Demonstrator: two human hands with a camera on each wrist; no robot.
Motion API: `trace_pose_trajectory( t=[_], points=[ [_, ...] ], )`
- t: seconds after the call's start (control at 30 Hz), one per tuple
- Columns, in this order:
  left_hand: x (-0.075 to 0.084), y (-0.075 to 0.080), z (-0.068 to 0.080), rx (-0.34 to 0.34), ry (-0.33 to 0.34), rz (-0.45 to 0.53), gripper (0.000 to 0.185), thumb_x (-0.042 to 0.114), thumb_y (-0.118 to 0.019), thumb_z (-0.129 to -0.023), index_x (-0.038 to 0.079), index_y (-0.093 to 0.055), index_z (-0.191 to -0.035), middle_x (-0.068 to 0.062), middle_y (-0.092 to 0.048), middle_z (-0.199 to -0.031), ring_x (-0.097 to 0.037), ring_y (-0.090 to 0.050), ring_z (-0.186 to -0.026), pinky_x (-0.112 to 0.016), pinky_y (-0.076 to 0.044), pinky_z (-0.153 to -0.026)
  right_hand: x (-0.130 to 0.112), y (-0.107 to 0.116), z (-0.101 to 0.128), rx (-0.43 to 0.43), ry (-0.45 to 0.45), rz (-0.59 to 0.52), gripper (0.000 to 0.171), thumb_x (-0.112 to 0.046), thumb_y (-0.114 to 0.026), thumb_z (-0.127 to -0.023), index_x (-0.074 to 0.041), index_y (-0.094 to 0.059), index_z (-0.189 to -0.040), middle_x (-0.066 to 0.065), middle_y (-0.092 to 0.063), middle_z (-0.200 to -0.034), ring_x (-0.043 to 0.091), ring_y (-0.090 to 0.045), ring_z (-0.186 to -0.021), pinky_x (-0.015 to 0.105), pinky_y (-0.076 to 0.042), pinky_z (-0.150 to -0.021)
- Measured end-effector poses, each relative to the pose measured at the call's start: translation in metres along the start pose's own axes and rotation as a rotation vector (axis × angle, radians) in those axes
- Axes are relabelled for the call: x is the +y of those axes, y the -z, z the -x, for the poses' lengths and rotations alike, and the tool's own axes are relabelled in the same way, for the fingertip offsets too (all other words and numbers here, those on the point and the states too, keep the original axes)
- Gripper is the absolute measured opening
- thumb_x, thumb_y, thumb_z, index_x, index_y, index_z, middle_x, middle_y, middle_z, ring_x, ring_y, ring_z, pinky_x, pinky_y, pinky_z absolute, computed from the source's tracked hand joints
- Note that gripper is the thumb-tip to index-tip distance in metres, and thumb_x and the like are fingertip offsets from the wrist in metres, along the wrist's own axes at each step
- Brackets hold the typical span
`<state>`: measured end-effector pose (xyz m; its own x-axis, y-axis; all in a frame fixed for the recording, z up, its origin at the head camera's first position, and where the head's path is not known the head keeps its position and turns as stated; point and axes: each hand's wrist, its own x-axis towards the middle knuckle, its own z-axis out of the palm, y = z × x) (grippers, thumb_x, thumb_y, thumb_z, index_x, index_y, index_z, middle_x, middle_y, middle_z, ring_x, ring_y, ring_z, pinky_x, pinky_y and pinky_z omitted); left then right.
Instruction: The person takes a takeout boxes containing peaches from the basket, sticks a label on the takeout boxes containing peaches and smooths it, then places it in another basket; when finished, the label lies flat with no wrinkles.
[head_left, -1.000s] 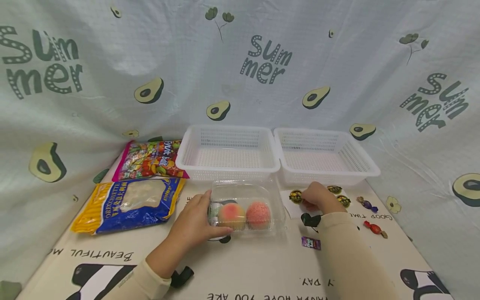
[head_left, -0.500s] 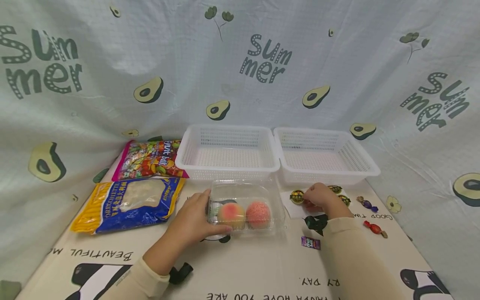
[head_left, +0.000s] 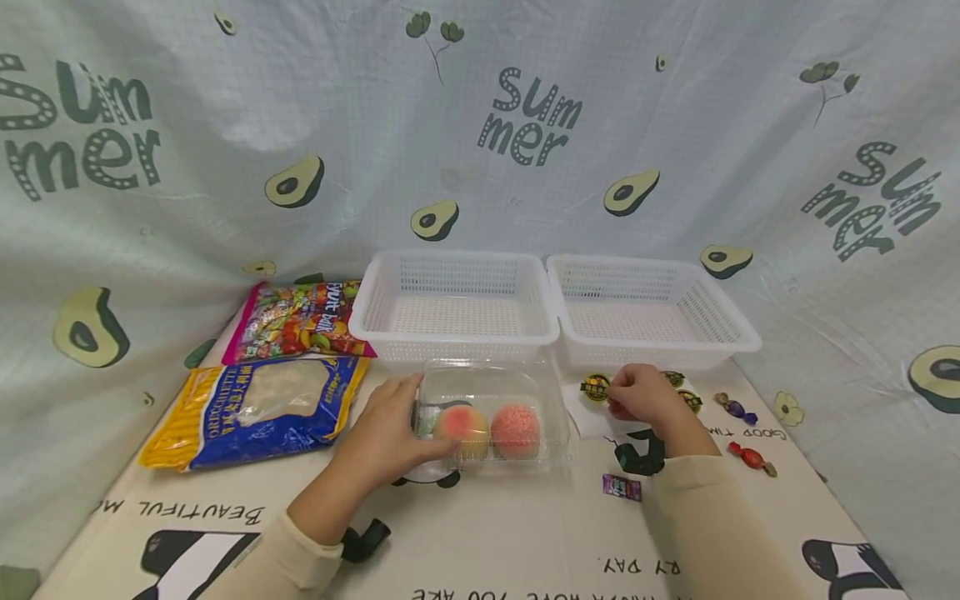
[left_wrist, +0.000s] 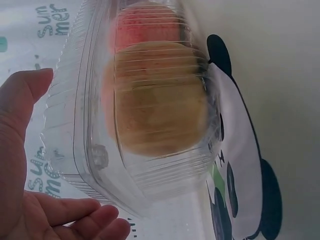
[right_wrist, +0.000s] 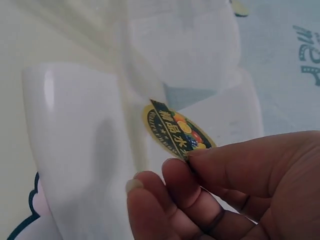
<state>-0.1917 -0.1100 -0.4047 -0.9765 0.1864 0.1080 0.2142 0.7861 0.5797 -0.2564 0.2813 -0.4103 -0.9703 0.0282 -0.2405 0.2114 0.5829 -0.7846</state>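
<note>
A clear plastic clamshell box [head_left: 487, 379] stands mid-table with two round pink-and-yellow peaches, one peach [head_left: 462, 430] on the left and another peach [head_left: 515, 431] on the right. Around its left end lies my left hand [head_left: 386, 442], fingers and thumb extended and loosely spread in the left wrist view. My right hand [head_left: 647, 400] pinches an oval black-and-gold fruit sticker [right_wrist: 175, 131] between thumb and forefinger. The sticker stands up from its white backing sheet [right_wrist: 75, 150]; whether it is fully off is hard to tell. More stickers [head_left: 688, 402] show right of that hand.
Two white baskets, a left basket [head_left: 455, 340] and a right basket [head_left: 660, 348], stand behind. A fruit candy bag [head_left: 300, 321] and a blue-yellow pasta bag [head_left: 258, 408] lie left. Small wrapped candies, purple [head_left: 622, 487], violet [head_left: 735, 408] and red [head_left: 752, 458], lie right.
The right hand has shifted slightly to the right, and the sticker at its fingertips now stands up more. The left hand stays at the box with little movement.
</note>
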Motion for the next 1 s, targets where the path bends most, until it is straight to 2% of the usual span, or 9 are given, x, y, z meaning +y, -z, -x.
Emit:
trace_pose_trajectory(
  t=[0.23,0.4,0.57,0.73,1.0],
  points=[
    [0.008,0.003,-0.006,0.046,-0.02,-0.014,0.099,0.058,-0.084,-0.076,0.012,-0.043,-0.154,-0.01,-0.05,-0.15,-0.033,-0.045,-0.14,-0.058,-0.042,-0.114,-0.01,-0.002,0.018,0.029,0.115,-0.081,0.019,-0.013,-0.063,-0.102,0.004,-0.063,-0.11,0.022,-0.071,-0.106,0.016,-0.071,-0.085,0.032,-0.063,-0.078],
    [0.017,0.006,-0.01,0.051,-0.045,0.002,0.091,0.055,-0.08,-0.082,0.01,-0.045,-0.153,-0.013,-0.051,-0.15,-0.035,-0.046,-0.14,-0.061,-0.041,-0.113,-0.02,-0.01,0.031,0.091,0.199,-0.145,0.019,-0.009,-0.068,-0.098,0.006,-0.066,-0.11,0.023,-0.072,-0.103,0.016,-0.072,-0.082,0.028,-0.063,-0.075],
    [0.025,0.006,-0.013,0.062,-0.06,0.009,0.082,0.053,-0.079,-0.085,0.011,-0.05,-0.149,-0.01,-0.061,-0.138,-0.032,-0.053,-0.131,-0.058,-0.046,-0.108,-0.031,-0.024,0.041,0.127,0.298,-0.175,0.017,-0.009,-0.07,-0.097,0.004,-0.067,-0.108,0.023,-0.072,-0.097,0.017,-0.072,-0.081,0.028,-0.063,-0.074],
    [0.035,0.007,-0.017,0.057,-0.053,0.028,0.07,0.047,-0.079,-0.087,0.014,-0.055,-0.143,-0.007,-0.065,-0.133,-0.03,-0.057,-0.127,-0.055,-0.051,-0.104,-0.046,-0.038,0.049,0.093,0.361,-0.25,0.016,-0.01,-0.065,-0.1,0.004,-0.065,-0.108,0.017,-0.069,-0.091,0.019,-0.07,-0.081,0.03,-0.064,-0.073],
    [0.06,0.012,-0.026,0.026,-0.123,0.127,0.042,0.037,-0.073,-0.095,0.021,-0.061,-0.132,-0.001,-0.074,-0.117,-0.019,-0.069,-0.102,-0.042,-0.059,-0.087,-0.07,-0.06,0.049,-0.022,0.386,-0.364,0.018,-0.007,-0.064,-0.101,0.009,-0.062,-0.109,0.015,-0.069,-0.086,0.018,-0.071,-0.076,0.033,-0.064,-0.072]
  ],
)
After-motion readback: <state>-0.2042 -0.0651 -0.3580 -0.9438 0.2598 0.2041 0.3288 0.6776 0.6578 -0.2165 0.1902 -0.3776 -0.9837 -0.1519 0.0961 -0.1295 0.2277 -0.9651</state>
